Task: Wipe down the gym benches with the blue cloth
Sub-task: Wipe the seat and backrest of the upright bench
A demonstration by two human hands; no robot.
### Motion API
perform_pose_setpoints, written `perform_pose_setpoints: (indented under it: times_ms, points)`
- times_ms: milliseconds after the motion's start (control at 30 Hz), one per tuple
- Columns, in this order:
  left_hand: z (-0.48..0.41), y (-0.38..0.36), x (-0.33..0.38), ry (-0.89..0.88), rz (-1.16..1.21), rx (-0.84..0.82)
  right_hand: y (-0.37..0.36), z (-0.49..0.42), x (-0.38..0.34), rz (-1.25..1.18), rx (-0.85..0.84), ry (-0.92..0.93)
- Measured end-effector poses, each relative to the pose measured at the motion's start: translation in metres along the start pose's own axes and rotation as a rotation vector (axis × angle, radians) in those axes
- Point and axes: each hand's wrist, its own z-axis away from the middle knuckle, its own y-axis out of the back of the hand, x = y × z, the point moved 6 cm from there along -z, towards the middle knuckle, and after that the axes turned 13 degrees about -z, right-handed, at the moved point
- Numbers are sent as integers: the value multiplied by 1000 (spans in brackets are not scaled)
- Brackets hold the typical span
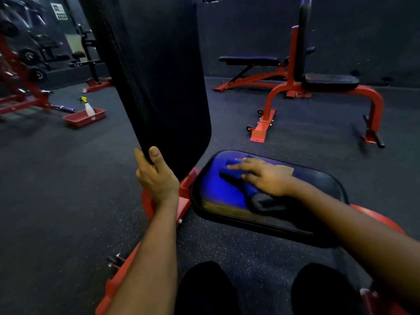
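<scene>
A red-framed bench stands right in front of me, with an upright black back pad (159, 76) and a black seat pad (306, 214). My left hand (156, 176) grips the lower edge of the back pad, thumb in front. The blue cloth (241, 185) lies bunched on the seat pad, which shines blue around it. My right hand (261, 176) presses flat on the cloth with its fingers spread.
Another red upright bench (322, 87) and a flat bench (250, 61) stand at the back right. A spray bottle (88, 106) stands in a red tray (84, 118) on the dark rubber floor at the left, near red racks. My knees show at the bottom.
</scene>
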Motion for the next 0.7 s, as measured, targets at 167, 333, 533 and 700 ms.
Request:
perform_pose_setpoints:
  times_ms: [167,333,533,700]
  points:
    - [3,5,5,48,-27,-56,-20,-56,-16,112,91,-134]
    - [5,9,10,63,-97,-92,-54,-2,-90,125,-6,166]
    - [5,9,4,80,-141,-171,-25,56,-67,32,-105,185]
    - [12,10,13,142,-174,-250,-42,-9,-69,75,-19,90]
